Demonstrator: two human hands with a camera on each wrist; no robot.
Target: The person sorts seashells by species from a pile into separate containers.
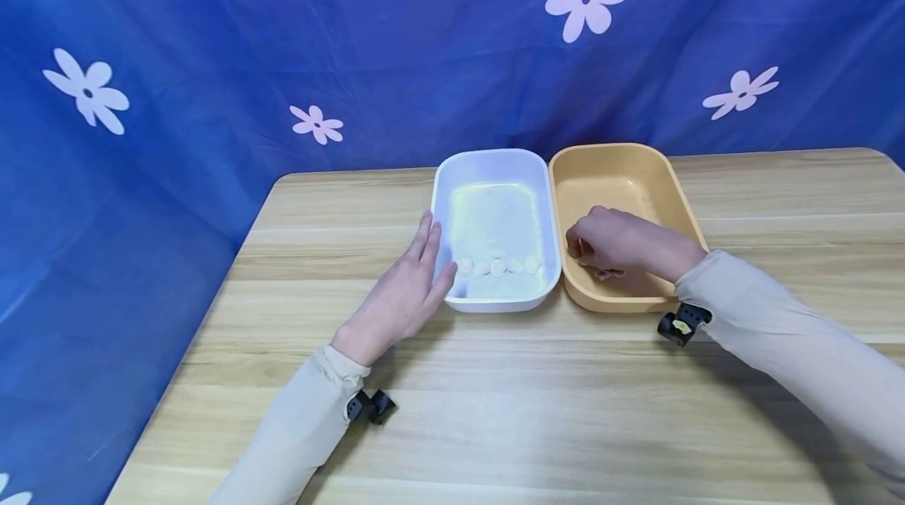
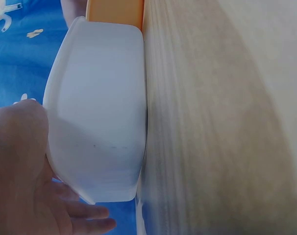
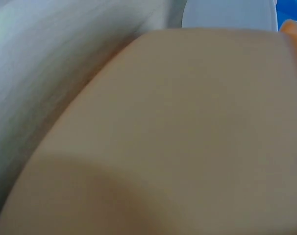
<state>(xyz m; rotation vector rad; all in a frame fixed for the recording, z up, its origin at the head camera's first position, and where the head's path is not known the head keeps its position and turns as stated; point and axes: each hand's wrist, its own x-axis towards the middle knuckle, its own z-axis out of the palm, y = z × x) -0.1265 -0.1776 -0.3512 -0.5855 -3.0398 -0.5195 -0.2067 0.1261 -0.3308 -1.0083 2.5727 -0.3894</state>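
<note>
My left hand (image 1: 396, 297) rests with straight, spread fingers at the left side of a white plastic tub (image 1: 495, 305). In the left wrist view the thumb side of that hand (image 2: 26, 171) lies along the tub's rim. Several small whitish roundish pieces (image 1: 498, 267) lie in a row near the front of this tub. My right hand (image 1: 618, 240) reaches down into an orange tub (image 1: 615, 305), fingers bent towards its floor. Beside its fingertips lie small tan pieces (image 1: 610, 274). I cannot tell whether the fingers pinch one. The right wrist view shows mainly the orange tub's outer wall (image 3: 178, 127).
Both tubs stand side by side at the back of a wood-grain table (image 1: 509, 403). Directly behind them hangs a blue cloth (image 1: 424, 42) with white flowers. A small black camera is strapped at each wrist, the right one (image 1: 682, 324) close to the orange tub's front corner.
</note>
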